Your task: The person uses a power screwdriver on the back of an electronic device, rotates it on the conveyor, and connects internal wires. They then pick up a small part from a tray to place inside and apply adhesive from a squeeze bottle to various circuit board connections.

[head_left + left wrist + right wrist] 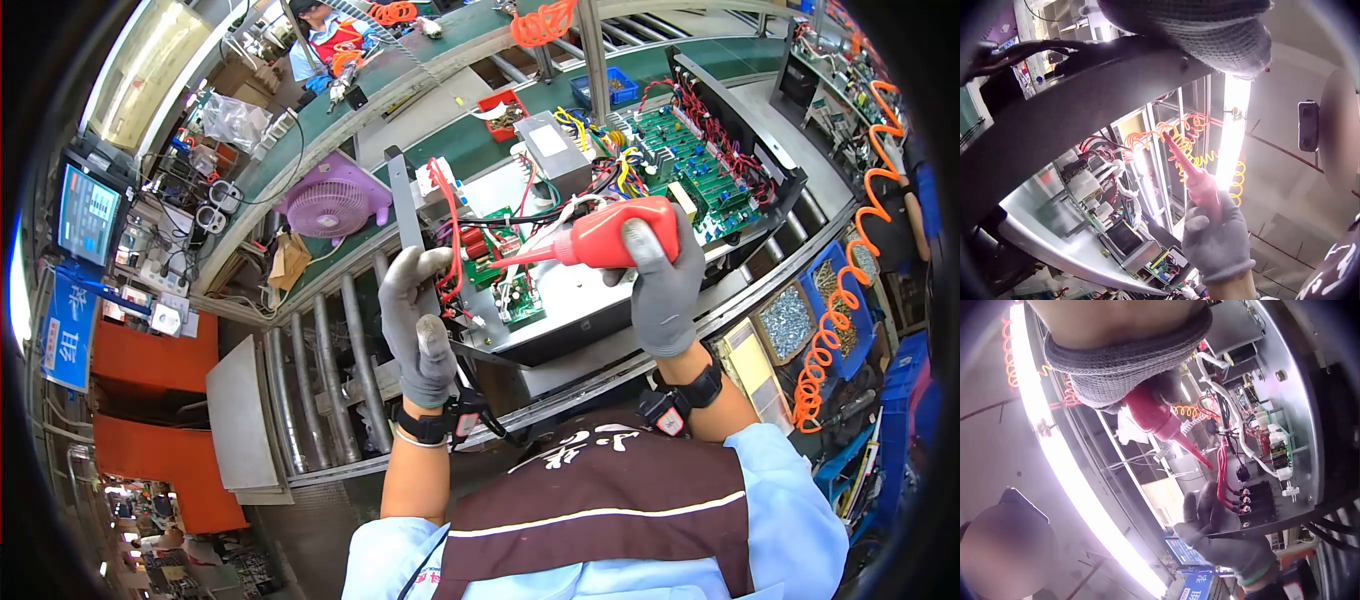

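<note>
My gloved right hand (668,290) grips a red squeeze bottle (625,235), tilted so its long thin nozzle (530,257) points left toward red wires (457,245). Beneath it lies an open electronics chassis (580,285) with green circuit boards and cable bundles. At the chassis's left end, my gloved left hand (415,325) has its fingers spread beside the red wires and the dark end panel (404,200). The right wrist view shows those wires running to a black terminal block (1257,503) with screws, the left fingers right beside it.
The chassis sits over a roller conveyor (345,370). A purple fan (330,207) stands at the left, and a red parts bin (502,113) and a blue bin (605,88) lie behind. At right, trays of screws (787,322) sit near an orange coiled hose (850,290).
</note>
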